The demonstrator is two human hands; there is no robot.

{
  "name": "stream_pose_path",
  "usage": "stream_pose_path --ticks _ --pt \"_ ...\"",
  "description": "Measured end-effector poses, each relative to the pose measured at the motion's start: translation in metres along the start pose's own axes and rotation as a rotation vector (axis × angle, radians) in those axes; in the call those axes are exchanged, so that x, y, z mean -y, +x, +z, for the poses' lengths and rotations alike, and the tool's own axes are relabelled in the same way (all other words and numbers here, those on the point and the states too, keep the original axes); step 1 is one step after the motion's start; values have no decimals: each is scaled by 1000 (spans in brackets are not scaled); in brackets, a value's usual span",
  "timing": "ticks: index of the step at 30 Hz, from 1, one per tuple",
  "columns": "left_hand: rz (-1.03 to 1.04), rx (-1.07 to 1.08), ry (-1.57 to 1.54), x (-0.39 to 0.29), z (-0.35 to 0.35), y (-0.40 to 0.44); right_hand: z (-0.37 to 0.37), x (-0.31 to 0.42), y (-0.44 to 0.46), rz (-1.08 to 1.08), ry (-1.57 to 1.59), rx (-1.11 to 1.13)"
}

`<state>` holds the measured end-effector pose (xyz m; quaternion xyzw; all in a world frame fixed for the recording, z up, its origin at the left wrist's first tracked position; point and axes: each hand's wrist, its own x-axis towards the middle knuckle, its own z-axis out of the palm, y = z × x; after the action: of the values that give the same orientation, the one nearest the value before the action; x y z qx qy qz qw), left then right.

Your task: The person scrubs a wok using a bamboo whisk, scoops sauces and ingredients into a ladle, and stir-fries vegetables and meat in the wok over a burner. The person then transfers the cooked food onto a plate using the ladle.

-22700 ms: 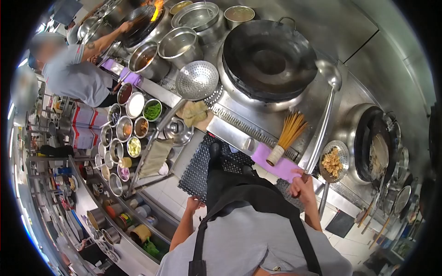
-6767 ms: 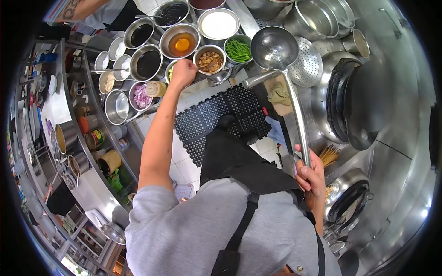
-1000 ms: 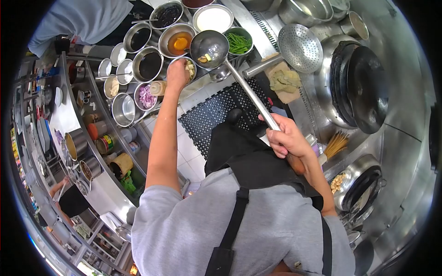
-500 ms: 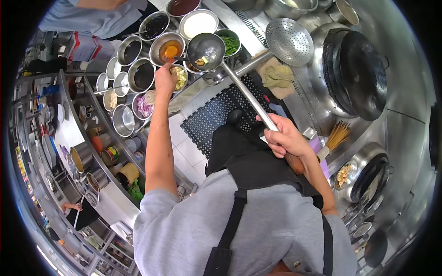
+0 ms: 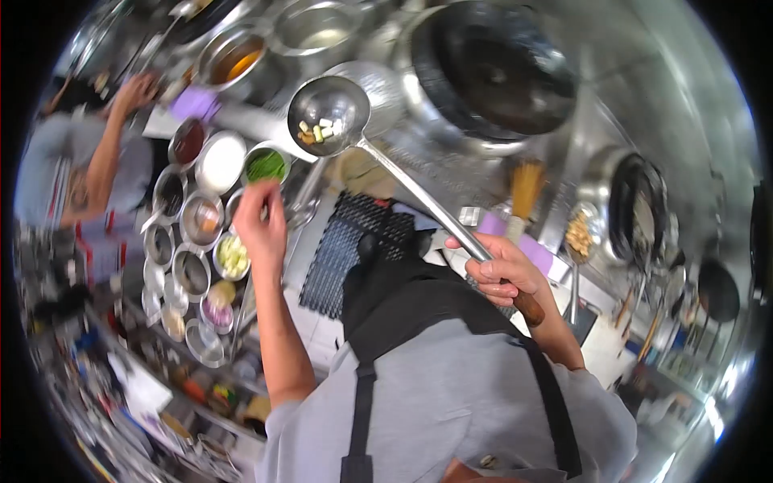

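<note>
My right hand (image 5: pixel 503 272) grips the handle of a long ladle (image 5: pixel 328 114), near its wooden end. The ladle's bowl hangs left of the large wok and holds pale pieces and some brown ones. My left hand (image 5: pixel 262 224) is just below the bowl of green vegetables (image 5: pixel 266 166), its fingers bent together; what they hold, if anything, is hidden. Beside this hand is a bowl of pale yellow-green pieces (image 5: pixel 232 258).
A large black wok (image 5: pixel 495 72) is at the top, with a bamboo brush (image 5: pixel 527 189) to its lower right. A strainer with fried bits (image 5: pixel 580 235) lies near a second wok (image 5: pixel 640 205). More ingredient bowls (image 5: pixel 220 163) stand at left. A co-worker (image 5: pixel 88 169) is at upper left.
The view has turned toward the large wok. The ladle has moved from over the ingredient bowls toward the wok, with more pale pieces in it. My left hand has moved from the pale pieces toward the green vegetables.
</note>
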<state>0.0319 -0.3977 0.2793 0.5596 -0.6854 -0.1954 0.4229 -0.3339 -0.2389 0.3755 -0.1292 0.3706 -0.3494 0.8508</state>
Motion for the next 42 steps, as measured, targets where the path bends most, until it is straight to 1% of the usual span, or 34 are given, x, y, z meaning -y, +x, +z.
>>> stream_pose_path --ticks 2,3,5,7,8,9,11,12,14,15,16,17,18,19,20,21,22,23,24,26,27,29,30,31,32,33,34,35,36,38,41,42 --pt "-188 166 -293 7 37 -32 -14 -1 -32 -198 -82 -110" --pt "-239 299 -284 9 52 -50 -20 1 -39 -261 -265 -275" --pt "-64 540 -105 12 79 -83 -36 5 -45 -356 -628 -585" --pt "-16 781 -77 30 101 -124 -82 2 -28 -558 -919 -796" --pt "-37 855 -38 40 108 -144 -108 3 -17 -664 -1072 -889" --pt "-64 924 3 50 111 -164 -133 4 -11 -676 -1108 -918" --pt "-155 881 98 72 107 -208 -178 18 -3 -701 -1187 -952" --pt "-213 858 148 80 99 -229 -180 28 -2 -640 -1235 -1028" --pt "-520 808 193 87 75 -268 -178 44 1 -512 -1348 -1151" --pt "-609 748 192 96 61 -295 -192 46 2 -458 -1399 -1196" --pt "-640 648 173 97 46 -319 -209 49 4 -417 -1457 -1217" --pt "-663 560 182 105 36 -351 -217 52 2 -431 -1448 -1178" --pt "-756 607 337 105 24 -373 -190 59 0 -380 -1496 -1187" --pt "-833 483 251 102 13 -399 -198 59 0 -438 -1378 -1102" --pt "-834 423 212 107 5 -431 -240 60 6 -581 -1490 -1026" --pt "-1033 470 209 109 -2 -451 -248 69 7 -521 -1550 -962" --pt "-1038 387 209 123 -2 -482 -280 81 14 -541 -1774 -894" --pt "-1100 303 186 120 -10 -495 -297 89 17 -501 -1900 -822" --pt "-1143 239 151 118 -18 -509 -238 89 15 -260 -1956 -862" --pt "-1283 -48 22 118 -31 -541 -239 88 24 -498 -2247 -1000" --pt "-1335 -175 -52 126 -35 -552 -230 82 38 -557 -2250 -904" --pt "-1320 -453 2 154 -53 -589 -212 64 64 -649 -2255 -724" --pt "-1311 -586 32 169 -70 -610 -206 49 87 -710 -2224 -526" --pt "-1297 -710 120 176 -98 -625 -194 23 107 -526 -1970 -384" --pt "-1280 -834 213 178 -132 -635 -209 -5 136 -669 -2093 -138" --pt "-1203 -939 359 177 -173 -644 -136 -58 134 -228 -1802 -205" --pt "-1124 -1035 505 173 -214 -655 -120 -86 150 73 -1745 -72" --pt "-1055 -1117 597 173 -252 -673 -61 -124 149 273 -1853 5" --pt "-987 -1196 693 175 -284 -691 -47 -143 152 327 -1914 77" --pt "-1039 -1497 495 174 -329 -722 -33 -165 156 369 -1936 156" --pt "-1085 -1611 509 170 -365 -759 -16 -198 178 390 -1937 205" --pt "-1079 -1640 439 168 -369 -766 -13 -209 188 386 -1935 222"
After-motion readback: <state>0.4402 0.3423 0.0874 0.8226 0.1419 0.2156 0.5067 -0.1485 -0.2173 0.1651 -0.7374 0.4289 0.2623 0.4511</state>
